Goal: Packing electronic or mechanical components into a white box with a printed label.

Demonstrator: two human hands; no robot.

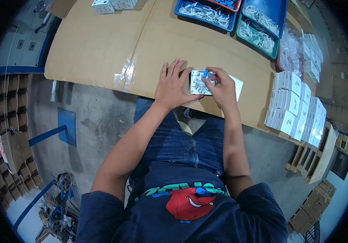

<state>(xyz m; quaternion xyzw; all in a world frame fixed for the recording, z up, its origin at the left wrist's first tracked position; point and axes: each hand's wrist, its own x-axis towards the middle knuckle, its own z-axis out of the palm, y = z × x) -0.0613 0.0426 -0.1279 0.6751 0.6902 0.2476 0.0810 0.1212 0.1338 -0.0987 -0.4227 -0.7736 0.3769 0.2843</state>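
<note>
A small white box [198, 86], open at the top, lies near the front edge of the cardboard-covered table, with white and grey small pieces inside. My left hand [173, 84] rests at its left side, fingers spread and thumb along its near edge. Between the thumb and fingers of my right hand [224, 87] is a small blue piece [205, 73], held over the box's upper part. A flat white card or lid [238, 86] lies partly under my right hand. What exactly the blue piece is, I cannot make out.
Blue trays [206, 17] and a green tray [256, 38] of small white parts stand at the far right, beside a red tray [226, 3] of blue pieces. Clear plastic bags [290, 50] fill another tray. Stacked white boxes [289, 103] line the right edge; more white boxes [103, 6] sit far left.
</note>
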